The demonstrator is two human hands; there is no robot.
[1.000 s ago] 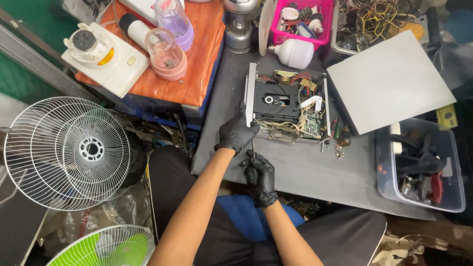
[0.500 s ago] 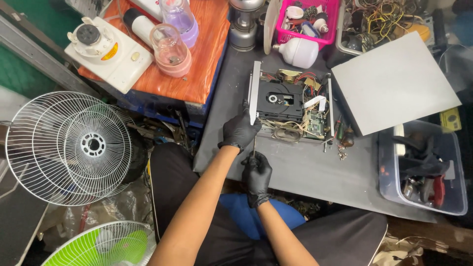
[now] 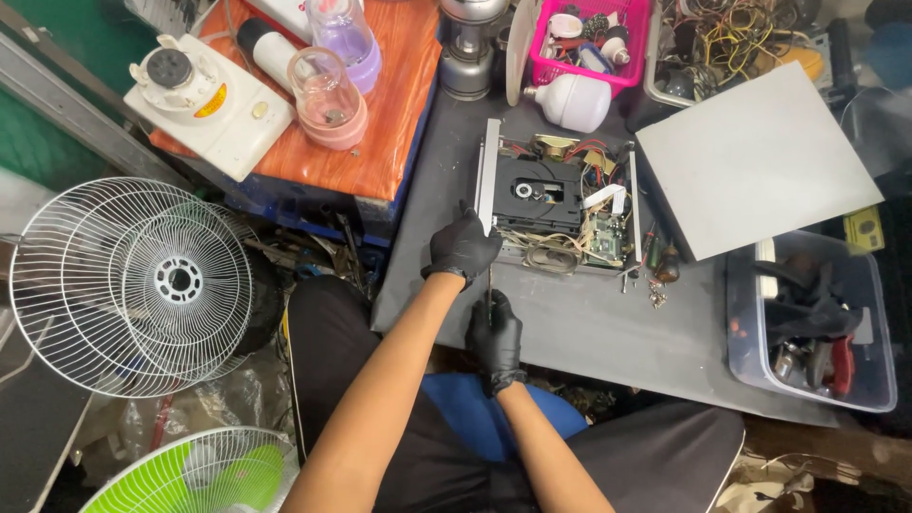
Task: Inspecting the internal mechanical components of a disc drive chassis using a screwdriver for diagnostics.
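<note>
- Two gloved hands work at the near left edge of the dark table [image 3: 589,332], both in black gloves.
- The left hand [image 3: 463,247] is clenched on the near left corner of an opened disc player [image 3: 556,204], by its pale front strip.
- The right hand [image 3: 496,332] sits just nearer the person, fist closed around the handle of a screwdriver [image 3: 489,290] whose thin shaft points up toward the player's corner, close under the left hand.
- The disc player lies flat near the table's left edge, lid off, showing a black drive block, green circuit board and loose wires.
- A grey flat cover panel [image 3: 760,157] lies just right of it.
- A clear bin of tools [image 3: 812,323] stands at the right edge.
- A white bulb [image 3: 575,102] lies at the far edge, before a pink basket [image 3: 589,38].
</note>
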